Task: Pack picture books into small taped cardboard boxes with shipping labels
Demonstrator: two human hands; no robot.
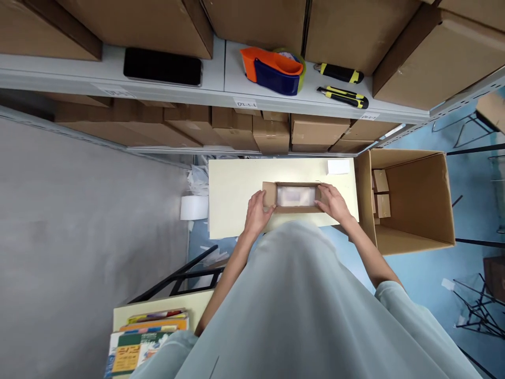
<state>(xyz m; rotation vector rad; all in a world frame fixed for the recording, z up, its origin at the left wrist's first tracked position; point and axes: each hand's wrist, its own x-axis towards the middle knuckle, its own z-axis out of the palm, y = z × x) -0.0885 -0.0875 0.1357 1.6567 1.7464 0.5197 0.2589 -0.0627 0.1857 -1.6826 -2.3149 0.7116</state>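
A small open cardboard box (295,209) lies on the cream table in front of my body. Inside it is a pale, whitish item (295,196), possibly wrapped in clear plastic; its kind is too blurred to tell. My left hand (258,212) holds the box's left end, with the fingers and thumb at the raised flap (270,195). At the opposite end, my right hand (333,202) grips the right side, the thumb near the inner edge and the fingers over the top. A small white paper slip (338,167) rests at the table's back right.
A large open carton (418,200) holding several small boxes stands right of the table (232,195). Above, a shelf (232,73) carries a phone (162,66), a tape dispenser (276,73), two utility knives (342,72) and boxes. At left are a white roll (194,207) and books (145,342).
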